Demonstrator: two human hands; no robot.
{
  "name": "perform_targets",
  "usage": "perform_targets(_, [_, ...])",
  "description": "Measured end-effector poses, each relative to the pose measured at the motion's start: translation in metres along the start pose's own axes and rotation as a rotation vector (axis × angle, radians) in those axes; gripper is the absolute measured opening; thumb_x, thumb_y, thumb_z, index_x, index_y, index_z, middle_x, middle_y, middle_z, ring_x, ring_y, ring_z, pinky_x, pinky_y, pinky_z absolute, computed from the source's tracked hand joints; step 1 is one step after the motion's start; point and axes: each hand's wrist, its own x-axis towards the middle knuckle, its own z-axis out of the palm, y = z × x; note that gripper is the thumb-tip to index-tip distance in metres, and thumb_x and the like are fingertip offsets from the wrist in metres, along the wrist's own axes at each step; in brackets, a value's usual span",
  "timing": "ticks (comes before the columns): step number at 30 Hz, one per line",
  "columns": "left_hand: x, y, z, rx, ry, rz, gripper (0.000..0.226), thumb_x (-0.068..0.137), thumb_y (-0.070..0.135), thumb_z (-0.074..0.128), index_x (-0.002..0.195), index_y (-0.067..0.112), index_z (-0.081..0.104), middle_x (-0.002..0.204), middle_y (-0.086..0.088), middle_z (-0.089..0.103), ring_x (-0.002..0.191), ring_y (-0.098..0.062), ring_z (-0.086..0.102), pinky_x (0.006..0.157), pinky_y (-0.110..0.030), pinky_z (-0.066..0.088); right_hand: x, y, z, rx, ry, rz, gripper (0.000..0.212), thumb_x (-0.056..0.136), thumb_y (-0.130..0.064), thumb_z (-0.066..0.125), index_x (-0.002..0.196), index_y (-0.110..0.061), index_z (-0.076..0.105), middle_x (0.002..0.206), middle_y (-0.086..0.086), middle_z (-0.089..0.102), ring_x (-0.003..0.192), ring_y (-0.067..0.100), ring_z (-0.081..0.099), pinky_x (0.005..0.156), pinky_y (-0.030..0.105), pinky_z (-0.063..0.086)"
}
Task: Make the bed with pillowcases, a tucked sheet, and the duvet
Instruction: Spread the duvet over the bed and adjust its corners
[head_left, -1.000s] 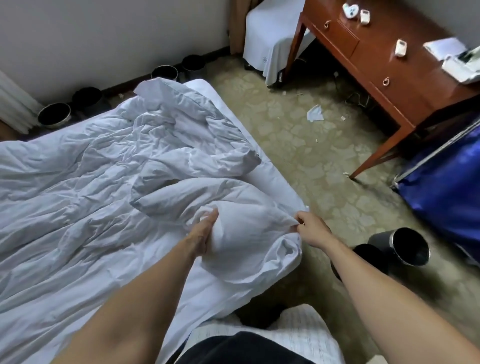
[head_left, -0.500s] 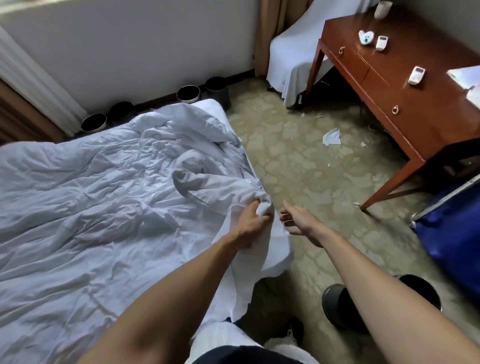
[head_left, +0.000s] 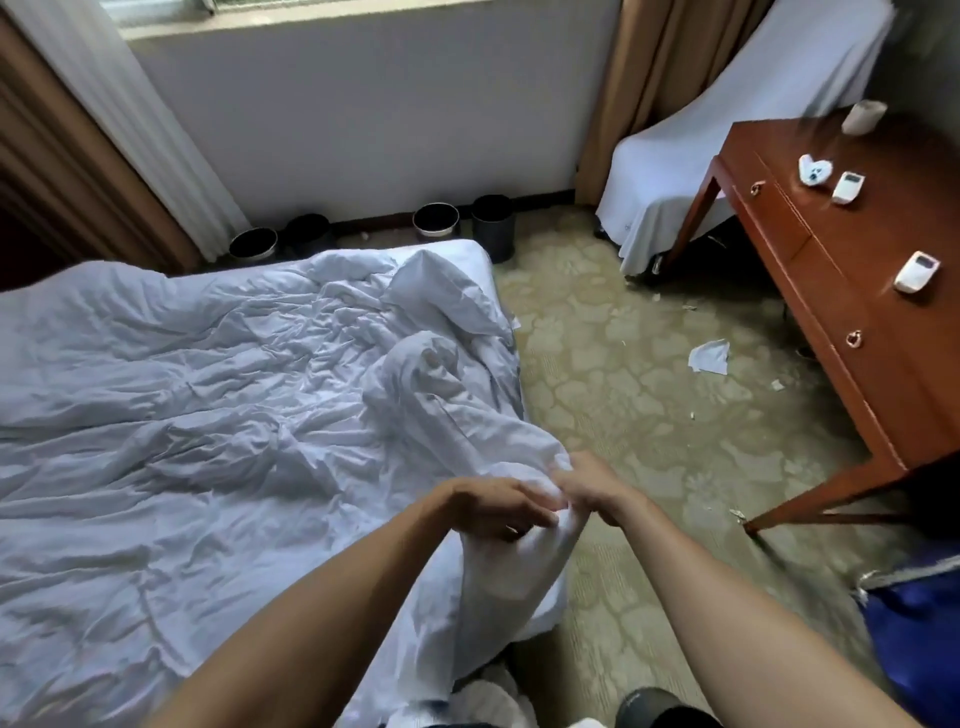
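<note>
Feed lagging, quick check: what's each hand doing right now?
Left hand: closed on the duvet corner.
Right hand: closed on the same bunched corner.

single head cam, looking forward and down from bed's near right corner; hands close below lens. taking in rumpled duvet (head_left: 218, 415) at left, carpet (head_left: 649, 415) mid-frame, wooden desk (head_left: 857, 312) at right, window wall (head_left: 363, 130) far.

Patterned carpet (head_left: 623, 395), wooden desk (head_left: 852, 291), draped chair (head_left: 727, 156), curtained window wall (head_left: 363, 119).
</note>
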Motion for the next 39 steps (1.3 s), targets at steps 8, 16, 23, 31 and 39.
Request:
perform_targets(8, [0.045, 0.018, -0.061, -0.368, 0.823, -0.013, 0.101, 0.071, 0.077, 0.066, 0.139, 0.004, 0.047, 0.142, -0.014, 0.053, 0.12, -0.025, 0.06, 0.095, -0.035, 0.053, 0.039, 0.008, -0.045, -0.27, -0.148, -0.237, 0.039, 0.097, -0.031, 0.053, 0.062, -0.014, 0.048, 0.058, -0.006, 0.042, 0.052, 0.009, 0.035, 0.05, 0.031, 0.027])
perform_targets(16, [0.102, 0.086, -0.071, -0.293, 1.291, -0.024, 0.038, 0.084, 0.012, 0.054, 0.122, 0.017, 0.052, 0.116, -0.011, 0.065, 0.105, -0.033, 0.062, 0.092, -0.04, 0.052, 0.116, 0.007, -0.113, -0.329, -0.479, -0.378, 0.021, 0.094, -0.014, 0.057, 0.073, -0.009, 0.061, 0.066, -0.006, 0.054, 0.06, 0.005, 0.046, 0.059, 0.025, 0.04])
perform_targets(23, [0.132, 0.146, -0.047, -0.21, 1.452, -0.144, 0.015, 0.084, 0.011, 0.048, 0.093, 0.016, 0.059, 0.099, -0.014, 0.066, 0.096, -0.036, 0.061, 0.08, -0.036, 0.047, 0.186, 0.016, -0.192, -0.21, -0.471, -0.359, 0.03, 0.098, -0.006, 0.042, 0.111, -0.006, 0.069, 0.098, 0.006, 0.072, 0.08, 0.012, 0.065, 0.069, 0.021, 0.051])
perform_targets(31, [0.136, 0.182, -0.043, -0.261, 1.485, -0.263, 0.051, 0.066, 0.027, 0.036, 0.107, 0.021, 0.066, 0.118, -0.009, 0.068, 0.108, -0.035, 0.06, 0.092, -0.038, 0.049, 0.238, -0.001, -0.233, -0.252, -0.48, -0.415, 0.025, 0.097, -0.01, 0.045, 0.109, -0.01, 0.067, 0.099, 0.008, 0.07, 0.082, 0.018, 0.064, 0.068, 0.026, 0.05])
perform_targets(39, [0.148, 0.191, -0.077, -0.242, 1.395, -0.239, 0.021, 0.074, 0.04, 0.043, 0.077, 0.021, 0.049, 0.09, -0.002, 0.067, 0.086, -0.029, 0.061, 0.081, -0.041, 0.052, 0.287, -0.045, -0.227, -0.35, -0.515, -0.464, 0.032, 0.098, -0.028, 0.049, 0.123, -0.013, 0.063, 0.109, 0.0, 0.065, 0.097, 0.019, 0.064, 0.082, 0.034, 0.053])
